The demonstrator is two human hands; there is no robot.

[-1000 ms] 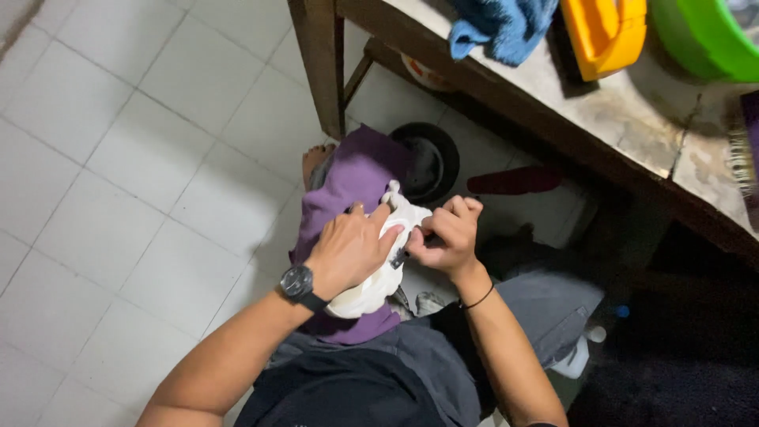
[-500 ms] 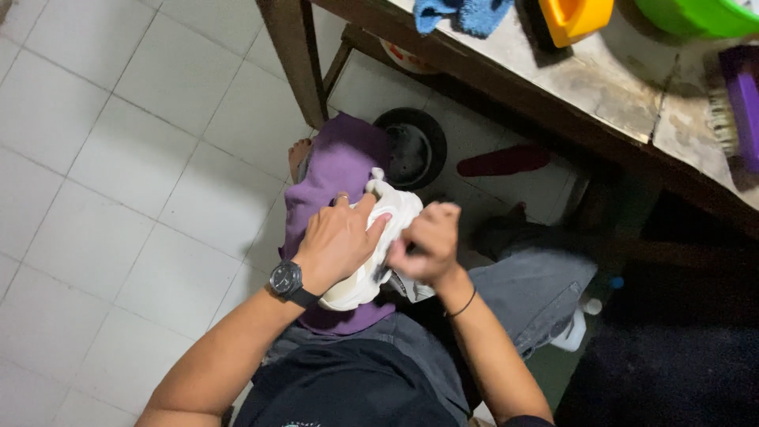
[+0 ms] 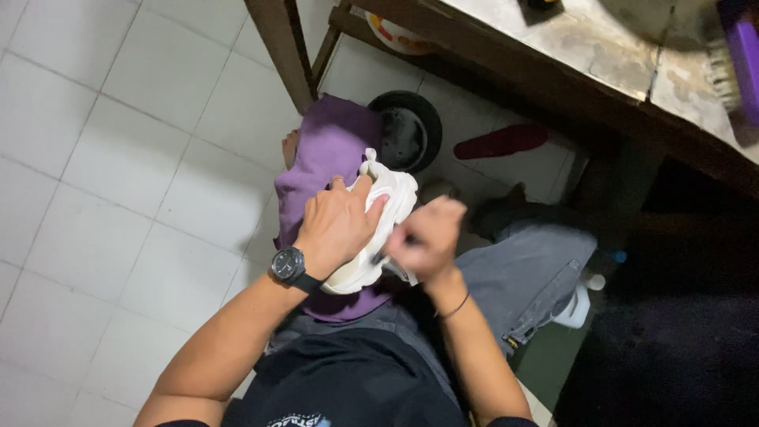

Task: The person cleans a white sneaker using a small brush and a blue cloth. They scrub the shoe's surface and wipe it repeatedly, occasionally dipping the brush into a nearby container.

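- White floor tiles spread under us, seen from above our lap.
- Nearest, our left hand, with a black watch on the wrist, lies with fingers curled over a white shoe, gripping it from above.
- Our right hand is blurred just beside the shoe's edge, fingers bunched closed; we cannot tell what, if anything, they pinch.
- The shoe rests on a purple cloth draped over our knee, above grey jeans.
- Beyond the cloth, a round black lid lies on the floor, a red insole near it.
- Farthest, a wooden table crosses the top, a purple brush on it.
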